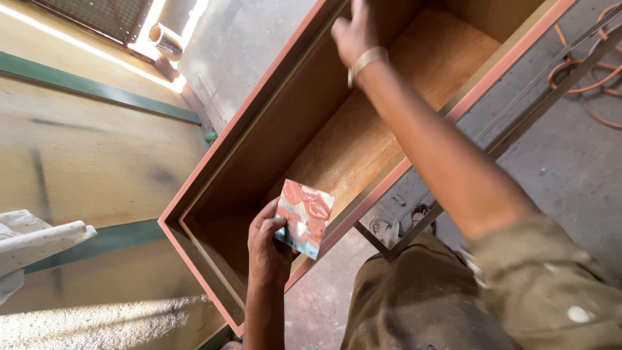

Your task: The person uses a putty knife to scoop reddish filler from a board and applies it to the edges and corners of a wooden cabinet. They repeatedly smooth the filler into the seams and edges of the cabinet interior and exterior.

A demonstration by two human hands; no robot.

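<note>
Head view, looking down. Your left hand (269, 249) grips a small square pad (304, 217), smeared with salmon, white and pale blue, thumb on one face, fingers (271, 223) curled round its near edge; the pad hangs just above the near end of the open wooden box (259, 149), not touching the wood so far as can be seen. Your right hand (355, 32) reaches to the far part of the box, fingers over the far wall near the top of the frame; the fingertips are cut off, so you cannot tell whether it clamps or merely rests there. A pale band (367, 60) sits on that wrist. The box has a salmon-painted rim (389, 185), bare brown inner faces, and sits tilted on a metal frame (518, 123) over a grey concrete floor (576, 168). To the left: a plywood sheet (91, 162) with green strips, a roll of tape (165, 40) by the bright gap, white cloth (32, 240) at the edge. An orange cable (583, 78) loops at far right. Judgement on technique: keep the right hand steadying the box so it does not rock on the frame; hold the pad flat to the surface rather than on a corner, and work the painted rim with even, light pressure so colour does not stray onto the bare inner wood.
</note>
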